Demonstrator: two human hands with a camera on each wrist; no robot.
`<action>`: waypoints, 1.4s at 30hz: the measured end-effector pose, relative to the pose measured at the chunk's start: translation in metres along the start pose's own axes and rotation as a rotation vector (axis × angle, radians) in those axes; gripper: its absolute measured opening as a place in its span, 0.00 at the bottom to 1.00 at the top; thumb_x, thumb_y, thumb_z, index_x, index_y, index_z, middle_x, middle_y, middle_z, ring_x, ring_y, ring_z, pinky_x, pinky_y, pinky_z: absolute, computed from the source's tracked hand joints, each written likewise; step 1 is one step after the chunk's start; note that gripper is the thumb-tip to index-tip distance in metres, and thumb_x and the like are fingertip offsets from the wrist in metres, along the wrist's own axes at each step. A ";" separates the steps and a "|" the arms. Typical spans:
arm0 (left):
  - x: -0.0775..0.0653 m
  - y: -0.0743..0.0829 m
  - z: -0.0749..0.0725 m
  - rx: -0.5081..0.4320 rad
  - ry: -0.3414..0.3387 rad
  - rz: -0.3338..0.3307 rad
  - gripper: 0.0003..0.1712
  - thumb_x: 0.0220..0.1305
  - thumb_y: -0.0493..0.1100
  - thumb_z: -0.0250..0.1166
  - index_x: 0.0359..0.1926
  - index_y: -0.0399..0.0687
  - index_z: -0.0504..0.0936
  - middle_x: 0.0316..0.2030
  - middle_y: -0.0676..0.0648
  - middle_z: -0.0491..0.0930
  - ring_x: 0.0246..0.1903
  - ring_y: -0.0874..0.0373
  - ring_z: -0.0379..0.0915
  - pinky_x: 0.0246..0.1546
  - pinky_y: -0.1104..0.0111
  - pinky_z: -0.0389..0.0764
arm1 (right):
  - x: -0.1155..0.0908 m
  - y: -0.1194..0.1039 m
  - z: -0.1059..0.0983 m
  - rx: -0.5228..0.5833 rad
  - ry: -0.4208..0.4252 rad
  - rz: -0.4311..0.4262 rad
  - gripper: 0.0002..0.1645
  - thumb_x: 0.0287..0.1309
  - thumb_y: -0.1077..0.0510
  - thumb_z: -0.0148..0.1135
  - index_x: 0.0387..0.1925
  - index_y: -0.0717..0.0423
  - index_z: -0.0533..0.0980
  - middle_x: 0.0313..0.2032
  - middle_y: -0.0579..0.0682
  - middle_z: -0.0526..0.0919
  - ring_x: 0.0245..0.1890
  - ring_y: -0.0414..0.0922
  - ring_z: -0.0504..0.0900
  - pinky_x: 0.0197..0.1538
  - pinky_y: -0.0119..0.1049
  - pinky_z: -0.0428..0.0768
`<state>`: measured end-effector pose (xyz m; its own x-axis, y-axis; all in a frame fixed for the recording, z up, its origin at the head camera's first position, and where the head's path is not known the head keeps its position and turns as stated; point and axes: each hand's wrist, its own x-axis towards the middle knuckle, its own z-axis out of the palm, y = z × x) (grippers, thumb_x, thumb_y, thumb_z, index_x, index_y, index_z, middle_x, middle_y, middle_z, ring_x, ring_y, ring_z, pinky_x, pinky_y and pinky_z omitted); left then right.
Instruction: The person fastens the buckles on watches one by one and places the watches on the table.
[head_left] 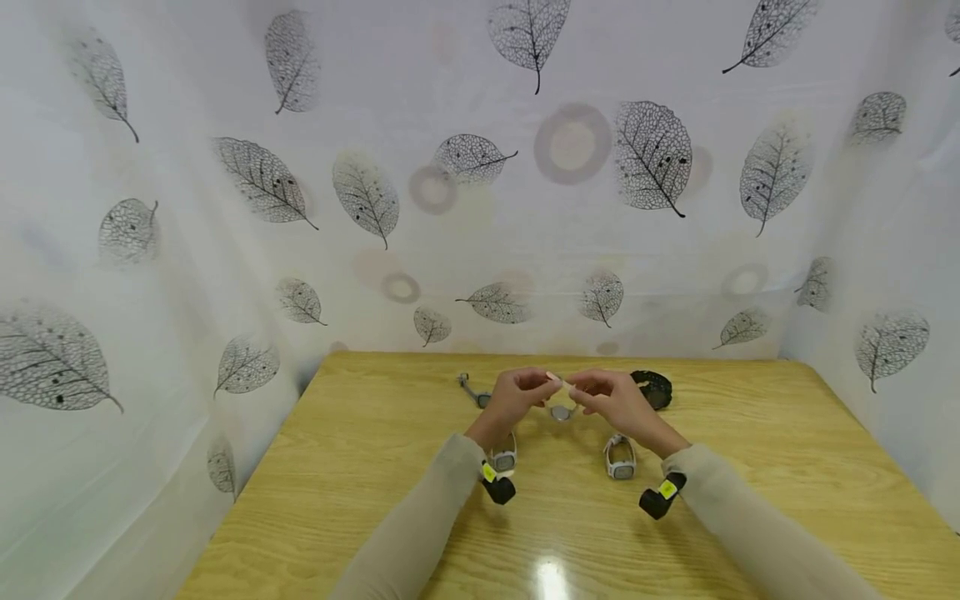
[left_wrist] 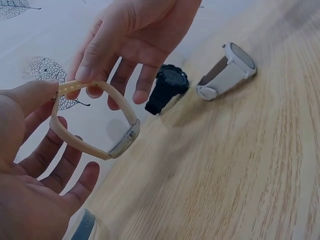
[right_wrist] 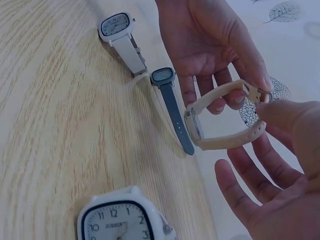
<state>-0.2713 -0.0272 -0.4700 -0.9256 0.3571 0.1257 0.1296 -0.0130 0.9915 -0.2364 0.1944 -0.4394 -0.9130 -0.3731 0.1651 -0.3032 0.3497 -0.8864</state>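
Note:
Above the table, both hands hold a cream-strapped wristwatch [head_left: 561, 412] with its strap bent into a loop. Thumb and fingers of my left hand [head_left: 517, 396] pinch the strap near its buckle. My right hand [head_left: 618, 404] pinches the strap too, and the two thumbs nearly meet there. In the right wrist view, the strap [right_wrist: 232, 141] curves round from the watch case to the buckle at the fingertips. The other fingers of both hands spread loosely around the loop. In the left wrist view, the case [left_wrist: 125, 142] hangs low, tilted, its dial mostly hidden.
A blue-grey strapped watch [right_wrist: 172, 107] lies beyond the left hand. Two white watches, one left [head_left: 504, 461] and one right [head_left: 621, 471], stand closer to the person. A black watch [head_left: 656, 390] is behind the right hand. Leaf-printed sheeting [head_left: 480, 225] surrounds the wooden table [head_left: 360, 500].

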 end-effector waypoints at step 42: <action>-0.005 0.007 0.003 0.019 0.025 0.018 0.14 0.68 0.50 0.71 0.47 0.47 0.90 0.42 0.39 0.87 0.39 0.53 0.81 0.45 0.57 0.85 | 0.004 0.013 0.009 0.000 0.000 0.003 0.19 0.70 0.53 0.67 0.57 0.54 0.80 0.51 0.58 0.85 0.49 0.50 0.84 0.50 0.39 0.84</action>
<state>-0.2647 -0.0258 -0.4641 -0.9315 0.3339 0.1443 0.1528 -0.0009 0.9883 -0.2417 0.1899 -0.4544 -0.9138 -0.3723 0.1625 -0.3005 0.3504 -0.8871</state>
